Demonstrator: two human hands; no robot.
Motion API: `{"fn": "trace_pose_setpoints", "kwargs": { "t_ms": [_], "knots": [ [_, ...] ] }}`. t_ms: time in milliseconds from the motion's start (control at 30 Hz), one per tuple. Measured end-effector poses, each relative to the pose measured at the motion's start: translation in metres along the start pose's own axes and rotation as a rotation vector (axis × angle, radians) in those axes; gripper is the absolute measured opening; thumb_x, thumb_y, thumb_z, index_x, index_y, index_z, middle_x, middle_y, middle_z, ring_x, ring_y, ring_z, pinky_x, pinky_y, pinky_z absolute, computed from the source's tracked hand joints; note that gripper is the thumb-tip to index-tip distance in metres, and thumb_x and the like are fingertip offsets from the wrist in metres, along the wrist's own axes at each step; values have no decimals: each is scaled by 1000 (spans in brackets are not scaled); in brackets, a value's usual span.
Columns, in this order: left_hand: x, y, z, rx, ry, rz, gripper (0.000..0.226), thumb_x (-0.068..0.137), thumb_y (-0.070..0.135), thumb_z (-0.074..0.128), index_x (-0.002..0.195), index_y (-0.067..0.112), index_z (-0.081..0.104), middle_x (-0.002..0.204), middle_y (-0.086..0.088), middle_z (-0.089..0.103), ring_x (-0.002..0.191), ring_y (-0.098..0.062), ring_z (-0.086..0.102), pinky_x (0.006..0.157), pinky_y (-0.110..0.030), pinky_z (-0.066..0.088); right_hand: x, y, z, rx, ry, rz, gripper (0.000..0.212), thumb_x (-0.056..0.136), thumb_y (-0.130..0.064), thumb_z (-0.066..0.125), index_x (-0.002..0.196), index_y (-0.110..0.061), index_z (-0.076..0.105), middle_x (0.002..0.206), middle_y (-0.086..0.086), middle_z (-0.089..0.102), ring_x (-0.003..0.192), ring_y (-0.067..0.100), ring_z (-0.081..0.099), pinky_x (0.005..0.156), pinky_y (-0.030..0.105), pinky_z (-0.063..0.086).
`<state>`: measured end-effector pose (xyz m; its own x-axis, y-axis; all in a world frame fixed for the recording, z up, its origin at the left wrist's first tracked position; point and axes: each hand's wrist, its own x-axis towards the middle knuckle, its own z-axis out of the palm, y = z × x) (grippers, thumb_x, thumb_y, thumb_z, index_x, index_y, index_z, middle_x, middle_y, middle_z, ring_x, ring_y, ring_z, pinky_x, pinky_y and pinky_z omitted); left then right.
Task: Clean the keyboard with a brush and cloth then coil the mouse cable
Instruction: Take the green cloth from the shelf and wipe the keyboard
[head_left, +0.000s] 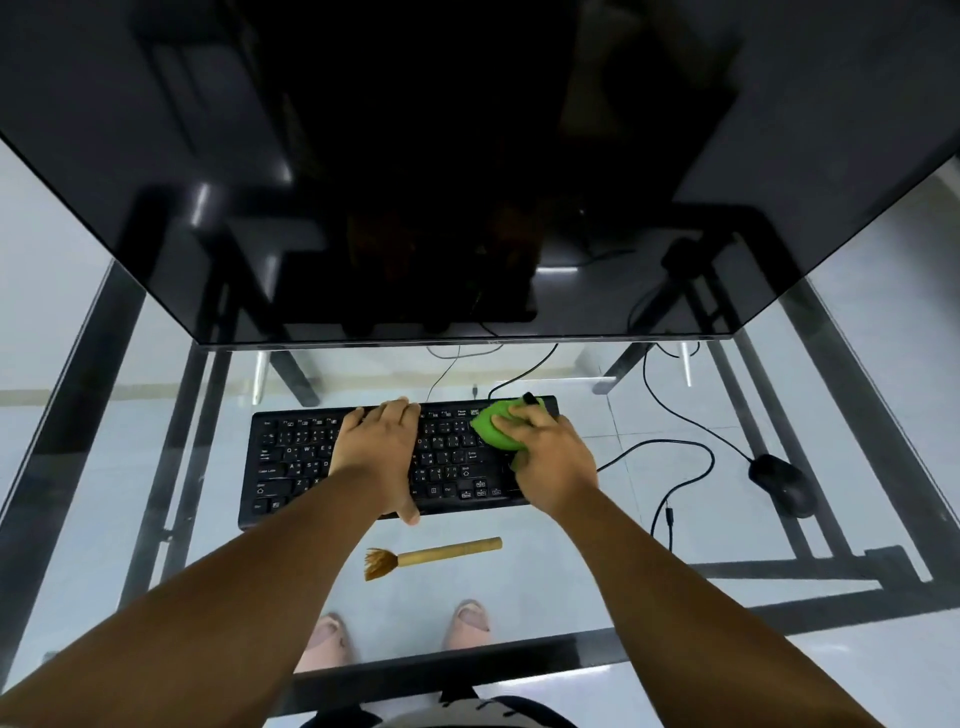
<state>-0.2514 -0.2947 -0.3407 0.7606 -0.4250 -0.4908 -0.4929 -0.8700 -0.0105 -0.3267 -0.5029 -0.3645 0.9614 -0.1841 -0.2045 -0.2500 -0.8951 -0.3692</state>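
Note:
A black keyboard (291, 467) lies on the glass desk (571, 587) below the monitor. My left hand (379, 452) grips across the keyboard's middle, fingers over the far edge and thumb at the near edge. My right hand (550, 457) presses a bunched green cloth (493, 428) onto the keyboard's right end. A wooden brush (431, 555) with brown bristles lies loose on the glass just in front of the keyboard. The black mouse (783, 483) sits to the right, its cable (670, 452) looping loosely across the desk.
A large dark monitor (467, 182) overhangs the far half of the desk. Through the glass I see the black metal frame (810, 571), the tiled floor and my feet (467, 621). Other thin cables (441, 374) run behind the keyboard.

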Motion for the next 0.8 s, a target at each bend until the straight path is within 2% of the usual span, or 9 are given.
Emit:
{"fn": "trace_pose_setpoints", "kwargs": {
  "t_ms": [100, 200, 300, 400, 567, 733, 800],
  "knots": [
    [0, 0, 0, -13, 10, -2, 141, 48, 61, 86, 154, 17, 4, 160, 0, 13, 146, -20, 21, 121, -41, 13, -6, 15, -3, -40, 59, 54, 61, 82, -7, 52, 129, -45, 58, 141, -24, 46, 110, 16, 44, 83, 30, 53],
    [0, 0, 0, -23, 15, 1, 141, 46, 61, 86, 154, 17, 6, 159, 0, 15, 145, -20, 23, 121, -40, 14, -4, -4, 2, 25, 120, 157, 60, 81, -6, 51, 132, -38, 59, 143, -16, 46, 113, 23, 44, 83, 34, 53],
    [0, -2, 1, -37, 24, 0, 141, 45, 61, 86, 154, 17, 7, 160, 1, 15, 145, -19, 23, 120, -40, 15, -6, -29, 12, 36, 56, 45, 61, 84, -6, 51, 136, -38, 55, 146, -16, 41, 120, 25, 41, 90, 36, 52],
    [-1, -4, 2, -57, 33, 5, 141, 46, 61, 86, 154, 18, 6, 160, 2, 14, 145, -19, 22, 121, -39, 14, -9, -28, 11, -27, 2, -72, 62, 84, -6, 50, 134, -42, 55, 144, -21, 42, 118, 22, 40, 89, 32, 52],
    [-2, -7, 5, -95, 41, 9, 140, 48, 61, 85, 154, 21, 5, 161, 5, 12, 146, -17, 19, 121, -40, 12, -11, -18, 11, -7, 122, 109, 55, 81, -8, 51, 125, -39, 64, 138, -18, 49, 116, 22, 44, 80, 32, 54],
    [-3, -9, 6, -101, 52, 18, 139, 49, 63, 83, 154, 21, 3, 161, 6, 10, 147, -16, 17, 121, -41, 12, -12, -45, 22, -2, 78, -46, 54, 83, -8, 52, 128, -36, 62, 137, -15, 49, 114, 23, 44, 77, 35, 55],
    [-3, -10, 7, -112, 56, 24, 139, 49, 64, 82, 154, 22, 2, 161, 6, 9, 147, -16, 16, 121, -42, 11, -13, -35, 19, -16, 73, -34, 55, 83, -8, 52, 126, -40, 63, 137, -18, 49, 114, 22, 44, 79, 35, 55]
  ]
}}
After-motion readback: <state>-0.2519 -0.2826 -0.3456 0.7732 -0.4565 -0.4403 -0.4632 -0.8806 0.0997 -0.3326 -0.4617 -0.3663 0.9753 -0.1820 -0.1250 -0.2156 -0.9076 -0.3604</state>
